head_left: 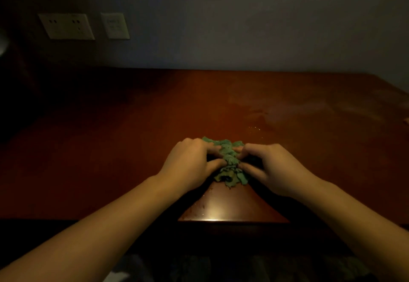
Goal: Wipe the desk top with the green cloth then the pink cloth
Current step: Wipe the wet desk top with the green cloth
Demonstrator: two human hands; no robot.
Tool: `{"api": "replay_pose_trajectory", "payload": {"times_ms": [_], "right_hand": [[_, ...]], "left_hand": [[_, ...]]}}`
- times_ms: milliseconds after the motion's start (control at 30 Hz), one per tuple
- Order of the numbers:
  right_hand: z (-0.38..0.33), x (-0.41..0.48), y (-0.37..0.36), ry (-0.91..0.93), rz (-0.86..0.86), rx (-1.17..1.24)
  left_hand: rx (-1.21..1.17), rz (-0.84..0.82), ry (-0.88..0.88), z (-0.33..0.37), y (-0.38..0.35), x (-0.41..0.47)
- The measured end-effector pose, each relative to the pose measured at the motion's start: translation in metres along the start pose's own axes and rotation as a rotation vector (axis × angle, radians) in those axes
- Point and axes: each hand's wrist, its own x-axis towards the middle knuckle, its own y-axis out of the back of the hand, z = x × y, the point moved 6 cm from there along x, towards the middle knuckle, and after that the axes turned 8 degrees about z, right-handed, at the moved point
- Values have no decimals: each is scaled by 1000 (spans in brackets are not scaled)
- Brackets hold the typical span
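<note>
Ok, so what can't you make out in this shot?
Head view only:
- The pinkish scrap at the desk's right side: cut off by the frame edge, so unidentifiable.
- The green cloth: its sides are hidden under the left hand and right hand pinching it.
- The desk's far left: lost in shadow.
- The wall sockets: markings too dim.

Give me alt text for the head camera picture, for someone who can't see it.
The left hand and right hand pinch a crumpled green cloth between them on a dimly lit reddish-brown desk top, near its front edge. A pale socket plate and a smaller plate are on the wall at upper left.
</note>
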Motion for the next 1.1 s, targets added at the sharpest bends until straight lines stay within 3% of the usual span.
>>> {"api": "replay_pose_trajectory", "payload": {"times_ms": [200, 400, 633, 833, 1100], "right_hand": [[2, 17, 0, -73, 92, -21], [-18, -23, -6, -11, 40, 17], [-16, 1, -3, -61, 88, -5], [-22, -43, -3, 25, -34, 40], [-13, -24, 1, -3, 10, 10]], "left_hand": [[36, 45, 53, 5, 3, 15], [-37, -38, 14, -1, 4, -27], [47, 19, 91, 6, 13, -10], [25, -1, 42, 17, 12, -52], [75, -22, 67, 27, 13, -43]]}}
